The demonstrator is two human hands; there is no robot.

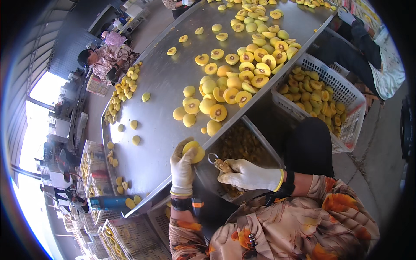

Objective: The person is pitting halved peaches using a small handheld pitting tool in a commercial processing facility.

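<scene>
In a white glove, my left hand [183,167] holds a yellow peach half [196,152] between thumb and fingers, above the near edge of the metal table [162,120]. My right hand [248,174], also gloved, grips a small pitting tool with a metal ring [213,158] at its tip, pointing towards the fruit but apart from it. The tool's handle looks wrapped or soiled. Under both hands is a plastic bin [260,136] with brownish scraps. Many halved peaches [218,112], several with brown stones or hollows showing, lie on the table beyond my hands.
A white perforated crate [352,107] of peach halves stands right of the bin. More crates [130,235] are at the lower left, near a blue cylindrical object [105,202]. The table has a raised rim. Co-workers sit at the right [367,48] and across the table [104,61].
</scene>
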